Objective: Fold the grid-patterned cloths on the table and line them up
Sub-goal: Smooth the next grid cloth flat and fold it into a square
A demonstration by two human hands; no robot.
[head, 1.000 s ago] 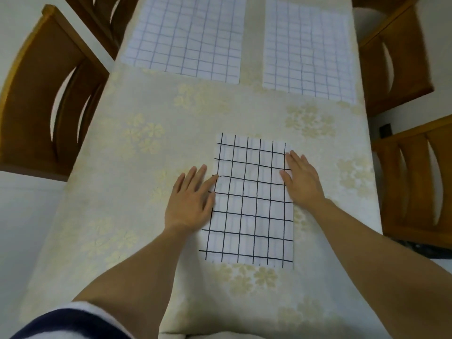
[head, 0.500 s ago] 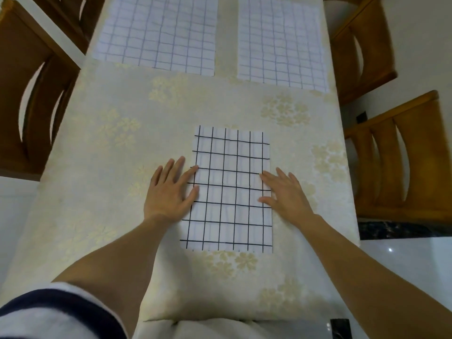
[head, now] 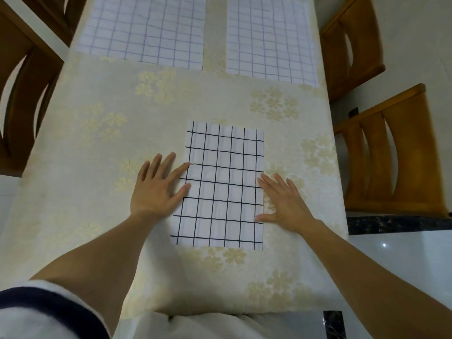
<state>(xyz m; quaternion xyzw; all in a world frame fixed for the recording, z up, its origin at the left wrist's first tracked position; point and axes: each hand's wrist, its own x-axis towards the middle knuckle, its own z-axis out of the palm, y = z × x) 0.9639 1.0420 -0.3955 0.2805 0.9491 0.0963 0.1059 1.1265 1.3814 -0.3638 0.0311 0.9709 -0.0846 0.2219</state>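
**Inspector:** Noting progress from the head view, the only one supplied. One black-grid cloth (head: 221, 187) lies flat and squared as a narrow rectangle near the middle of the tabletop (head: 97, 143); by its neat outline I judge it already folded, though no layers can be confirmed. Two pale-grid cloths remain at the far end, the left far cloth (head: 144, 30) at about 11 o'clock and the right far cloth (head: 271, 37) at about 1 o'clock from the black-grid piece. Both look larger and spread open, so I judge them not yet folded.

**Clerk:** And the hands?

**Inspector:** The left hand (head: 156, 189) lies flat, fingers spread wide, at 9 o'clock of the black-grid cloth; its index finger and thumb touch the left edge. The right hand (head: 286, 204) lies flat and open at 3 o'clock, thumb tip and fingertips touching the right edge. Neither grip encloses anything; both palms press down beside the cloth, which sits between them.

**Clerk:** Remaining work?

**Inspector:** In my judgement, two cloths to fold, then lining up of all three. Wooden chairs (head: 391, 152) stand alongside.
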